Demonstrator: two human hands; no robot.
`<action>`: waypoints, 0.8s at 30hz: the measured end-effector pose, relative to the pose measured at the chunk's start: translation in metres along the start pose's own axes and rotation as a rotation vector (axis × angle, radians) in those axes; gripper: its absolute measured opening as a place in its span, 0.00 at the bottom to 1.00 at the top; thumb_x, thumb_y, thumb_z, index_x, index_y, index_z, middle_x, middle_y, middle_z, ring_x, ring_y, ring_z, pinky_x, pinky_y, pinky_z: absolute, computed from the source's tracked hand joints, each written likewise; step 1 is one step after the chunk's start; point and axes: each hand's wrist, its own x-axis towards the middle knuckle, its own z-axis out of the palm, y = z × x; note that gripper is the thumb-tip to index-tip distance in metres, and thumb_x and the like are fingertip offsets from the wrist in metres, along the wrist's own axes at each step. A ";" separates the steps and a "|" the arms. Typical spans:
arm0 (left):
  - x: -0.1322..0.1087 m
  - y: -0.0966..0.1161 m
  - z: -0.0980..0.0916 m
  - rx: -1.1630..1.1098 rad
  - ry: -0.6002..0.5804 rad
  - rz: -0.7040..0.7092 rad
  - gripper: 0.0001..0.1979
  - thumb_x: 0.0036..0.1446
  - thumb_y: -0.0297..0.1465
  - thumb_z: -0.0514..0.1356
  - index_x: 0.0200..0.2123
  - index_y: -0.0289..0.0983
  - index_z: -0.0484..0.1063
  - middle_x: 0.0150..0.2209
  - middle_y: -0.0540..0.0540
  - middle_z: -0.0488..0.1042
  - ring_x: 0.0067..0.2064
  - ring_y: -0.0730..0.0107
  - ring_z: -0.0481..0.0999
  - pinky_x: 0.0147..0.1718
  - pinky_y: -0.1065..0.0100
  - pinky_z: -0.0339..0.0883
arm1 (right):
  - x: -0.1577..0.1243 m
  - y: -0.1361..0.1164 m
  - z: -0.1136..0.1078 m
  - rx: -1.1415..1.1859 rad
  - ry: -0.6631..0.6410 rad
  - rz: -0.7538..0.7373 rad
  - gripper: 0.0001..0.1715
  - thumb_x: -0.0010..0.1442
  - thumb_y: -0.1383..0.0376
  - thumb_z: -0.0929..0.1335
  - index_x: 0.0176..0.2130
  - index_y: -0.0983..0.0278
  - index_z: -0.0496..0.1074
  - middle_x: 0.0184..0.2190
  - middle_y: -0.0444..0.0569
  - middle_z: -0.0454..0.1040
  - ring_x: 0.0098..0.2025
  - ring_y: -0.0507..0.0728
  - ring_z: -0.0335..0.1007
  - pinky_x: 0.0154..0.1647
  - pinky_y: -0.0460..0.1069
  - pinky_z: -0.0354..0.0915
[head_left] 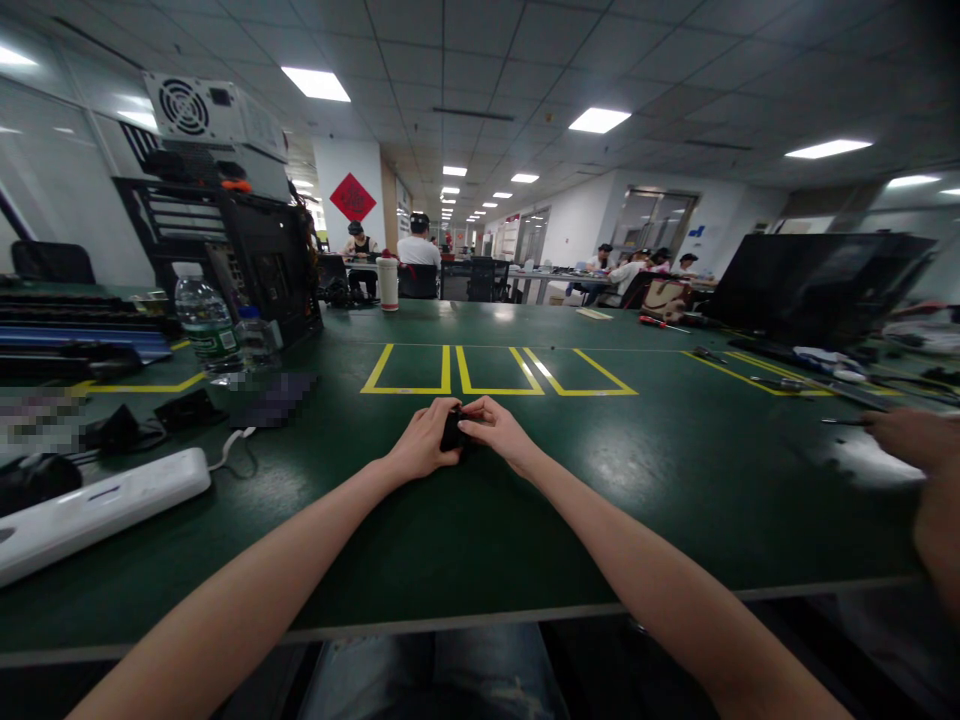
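Both of my hands meet on a small black object [453, 430] at the middle of the green table [480, 540]. My left hand [425, 440] is wrapped round its left side, with the wrist low over the tabletop. From the right, my right hand [497, 430] pinches the same object with its fingertips. The fingers cover most of it, so I cannot make out its kind. Just beyond the hands, yellow tape outlines [501, 391] mark the table.
On the left are a white power strip [105, 510], a water bottle [204, 325] and a black computer case [255, 250]. A cup [388, 283] stands at the far edge. To the right are a monitor [817, 285], tools and another person's hand [911, 438].
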 end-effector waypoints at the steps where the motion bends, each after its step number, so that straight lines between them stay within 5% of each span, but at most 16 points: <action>1: 0.000 0.000 0.000 0.000 0.000 -0.001 0.31 0.40 0.29 0.59 0.48 0.38 0.50 0.46 0.43 0.59 0.48 0.58 0.63 0.47 0.55 0.55 | 0.001 0.002 0.000 0.006 0.012 0.015 0.18 0.44 0.61 0.68 0.36 0.64 0.63 0.37 0.48 0.67 0.39 0.52 0.64 0.38 0.50 0.62; 5: 0.000 0.001 -0.001 -0.005 -0.005 0.000 0.31 0.40 0.30 0.59 0.48 0.38 0.50 0.46 0.43 0.59 0.48 0.58 0.62 0.47 0.55 0.55 | 0.005 0.007 -0.001 0.037 0.021 0.087 0.22 0.43 0.61 0.69 0.39 0.64 0.63 0.40 0.50 0.67 0.40 0.53 0.64 0.39 0.51 0.62; 15: 0.000 0.001 -0.001 -0.003 -0.003 0.003 0.31 0.40 0.30 0.59 0.48 0.38 0.50 0.46 0.44 0.59 0.48 0.59 0.62 0.47 0.55 0.55 | -0.002 -0.001 -0.001 -0.008 -0.017 -0.016 0.16 0.45 0.60 0.68 0.35 0.64 0.63 0.34 0.46 0.68 0.36 0.52 0.64 0.37 0.50 0.62; 24: 0.001 0.000 -0.001 -0.016 -0.008 -0.013 0.31 0.40 0.29 0.59 0.48 0.39 0.50 0.45 0.44 0.59 0.47 0.59 0.63 0.47 0.55 0.55 | 0.002 0.004 -0.002 0.031 -0.001 0.106 0.21 0.44 0.61 0.69 0.39 0.65 0.64 0.38 0.50 0.67 0.40 0.53 0.64 0.40 0.52 0.63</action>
